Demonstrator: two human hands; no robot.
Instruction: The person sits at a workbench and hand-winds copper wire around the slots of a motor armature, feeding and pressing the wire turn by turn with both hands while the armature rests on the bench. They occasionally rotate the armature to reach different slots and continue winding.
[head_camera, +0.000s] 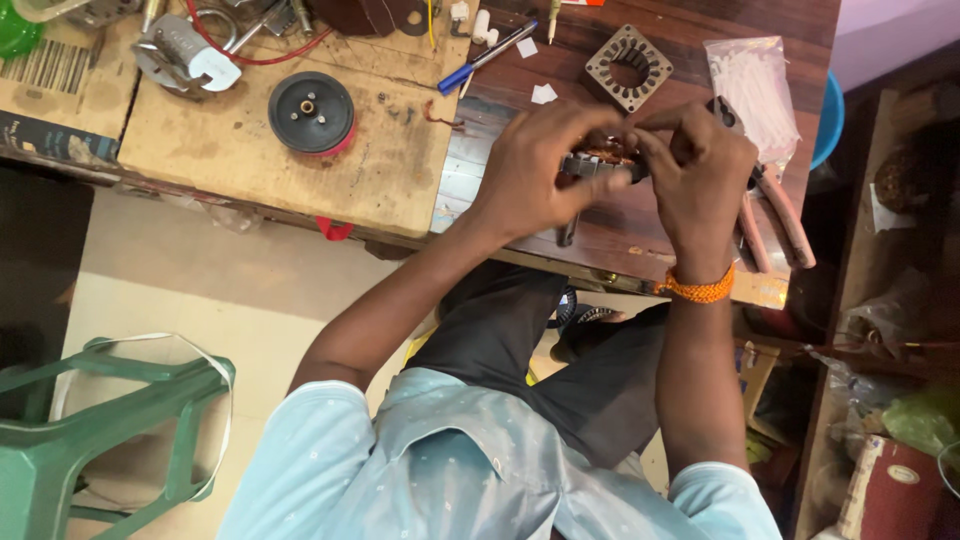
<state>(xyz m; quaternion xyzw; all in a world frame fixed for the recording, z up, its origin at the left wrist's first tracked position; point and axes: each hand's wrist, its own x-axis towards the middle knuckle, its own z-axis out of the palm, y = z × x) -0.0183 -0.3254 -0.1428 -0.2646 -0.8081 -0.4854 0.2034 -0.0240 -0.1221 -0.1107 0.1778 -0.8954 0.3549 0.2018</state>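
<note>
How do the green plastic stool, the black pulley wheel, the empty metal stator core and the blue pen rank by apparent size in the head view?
1. Green plastic stool, largest, though nearer the camera.
2. Black pulley wheel and empty metal stator core: similar, not ranked.
3. Blue pen: long but thin, smallest in area.

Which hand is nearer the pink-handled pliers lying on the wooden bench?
Right. The right hand is directly beside the pink-handled pliers, at their left and apparently overlapping them. The left hand is farther left, both hands holding the copper-wound metal stator.

Both hands (620, 165) around wound stator (600, 160)
</note>
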